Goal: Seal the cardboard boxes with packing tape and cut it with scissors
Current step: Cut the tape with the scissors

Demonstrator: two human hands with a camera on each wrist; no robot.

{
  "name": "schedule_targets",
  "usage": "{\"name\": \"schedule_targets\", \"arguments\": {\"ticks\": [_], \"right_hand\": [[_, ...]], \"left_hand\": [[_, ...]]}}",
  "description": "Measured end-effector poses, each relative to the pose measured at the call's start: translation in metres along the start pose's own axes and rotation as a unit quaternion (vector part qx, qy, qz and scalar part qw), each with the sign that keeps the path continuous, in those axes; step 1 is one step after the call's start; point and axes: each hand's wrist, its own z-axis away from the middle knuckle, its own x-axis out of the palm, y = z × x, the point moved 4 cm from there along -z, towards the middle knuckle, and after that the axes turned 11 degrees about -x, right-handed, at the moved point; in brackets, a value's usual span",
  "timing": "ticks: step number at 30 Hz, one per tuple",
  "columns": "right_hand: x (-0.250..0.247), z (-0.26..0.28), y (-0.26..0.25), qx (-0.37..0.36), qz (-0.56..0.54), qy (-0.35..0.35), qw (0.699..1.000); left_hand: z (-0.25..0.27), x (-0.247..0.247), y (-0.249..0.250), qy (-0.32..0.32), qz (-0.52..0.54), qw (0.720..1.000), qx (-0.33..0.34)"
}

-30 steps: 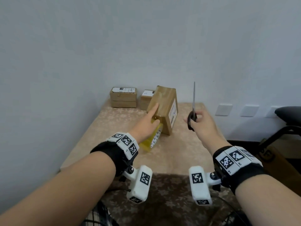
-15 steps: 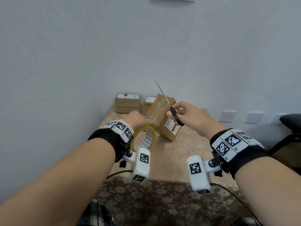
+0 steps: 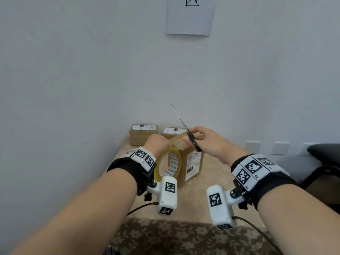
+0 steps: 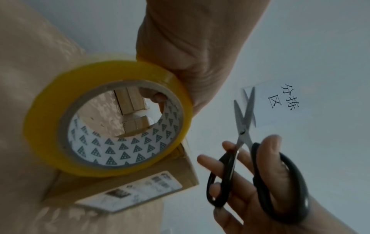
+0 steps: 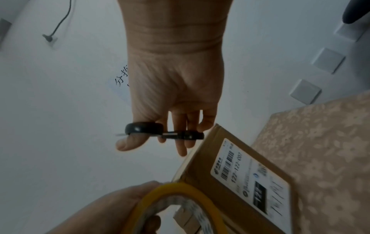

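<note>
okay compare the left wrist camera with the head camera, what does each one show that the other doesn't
Only the left wrist view shows the scissors with blades parted, and the fingers through their black handles. Only the head view shows both wristbands, a chair at right, and wall plates. Both show the left hand holding the yellow tape roll against the labelled box, the right hand holding the scissors, two boxes behind and the wall sign.

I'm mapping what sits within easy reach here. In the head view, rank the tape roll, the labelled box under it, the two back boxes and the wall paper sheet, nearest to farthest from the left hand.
1. Tape roll: held in the left hand.
2. Labelled box: just right of the roll.
3. Back boxes: by the wall, beyond the hand.
4. Paper sheet: high on the wall.
</note>
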Motion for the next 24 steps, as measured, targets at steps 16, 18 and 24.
{"name": "schedule_targets", "arguments": {"ticks": [16,18,24], "right_hand": [[0.039,-0.031,0.043,-0.078,0.099,0.001,0.992],[0.042,-0.031,0.044,-0.077,0.105,-0.003,0.991],[0.038,-0.037,0.042,-0.049,0.106,0.002,0.993]], "left_hand": [[-0.020,0.002,-0.010,0.010,-0.187,0.981,0.043],[-0.021,-0.001,-0.017,0.012,-0.204,0.979,0.025],[-0.018,0.000,-0.017,0.000,-0.118,0.990,0.074]]}}
